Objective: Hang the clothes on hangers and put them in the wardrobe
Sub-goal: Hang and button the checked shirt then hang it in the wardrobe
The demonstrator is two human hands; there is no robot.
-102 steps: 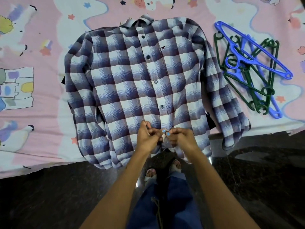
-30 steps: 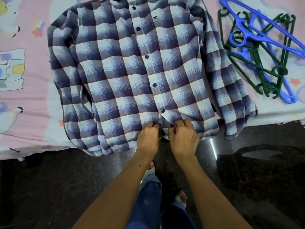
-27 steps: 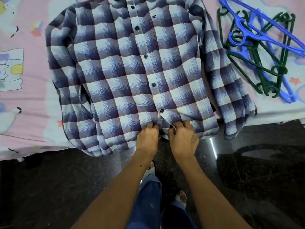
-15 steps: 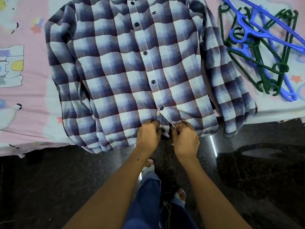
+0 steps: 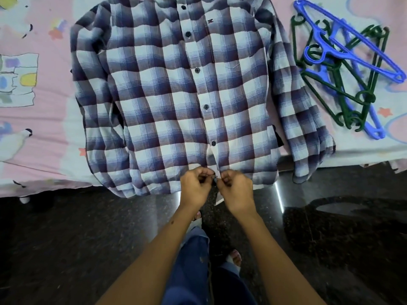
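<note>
Both hands at the hem: left hand (image 5: 195, 186) and right hand (image 5: 236, 188) pinch the plaid shirt (image 5: 176, 95) at its lowest button, on the bed (image 5: 39, 150). Soft, limp cloth; I'd lift it by the shoulders. Hangers (image 5: 343, 69) wait beside it.

head cam | 1 view | looks steeply down | close over bed edge (image 5: 44, 150)
</note>
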